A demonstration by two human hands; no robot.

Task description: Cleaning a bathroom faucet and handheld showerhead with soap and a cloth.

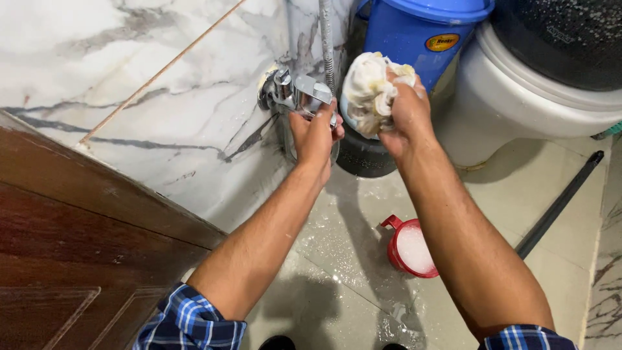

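Head view: left hand (315, 133) grips the chrome tap (295, 93), right hand (405, 113) raised, clenched around a soapy rag (366, 91).

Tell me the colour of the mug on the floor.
Red, with white foam inside; the mug shows in the head view, below the right hand.

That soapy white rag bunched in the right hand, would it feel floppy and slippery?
Probably floppy: the crumpled white cloth rag bulges in loose folds out of the right hand. Likely slippery and heavy for its size, since it looks wet and foam speckles the pale tiled floor.
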